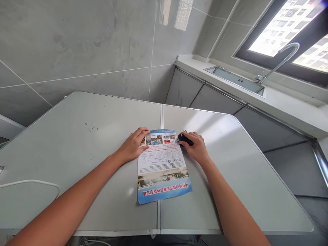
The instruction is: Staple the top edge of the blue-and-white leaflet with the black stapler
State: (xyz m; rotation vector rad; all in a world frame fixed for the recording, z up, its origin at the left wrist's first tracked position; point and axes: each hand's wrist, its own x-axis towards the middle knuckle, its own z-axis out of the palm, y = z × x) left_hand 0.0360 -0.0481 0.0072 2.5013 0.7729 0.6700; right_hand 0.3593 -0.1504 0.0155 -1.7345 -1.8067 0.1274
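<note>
A printed flyer with blue bands, small photos and red lettering lies upside down to me, across the table's middle seam. My left hand grips its upper left edge, thumb on top of the sheet. In my right hand is a small black stapler, its front end at the flyer's upper right edge. A bit of metal shows beyond the fingers. The palm hides the stapler's rear, and I cannot make out whether its jaws touch the paper.
Several tiny dark bits lie on the left half of the pale folding table. A white cable crosses its left side. Grey tiled wall stands behind; a counter with a sink and faucet runs along the right.
</note>
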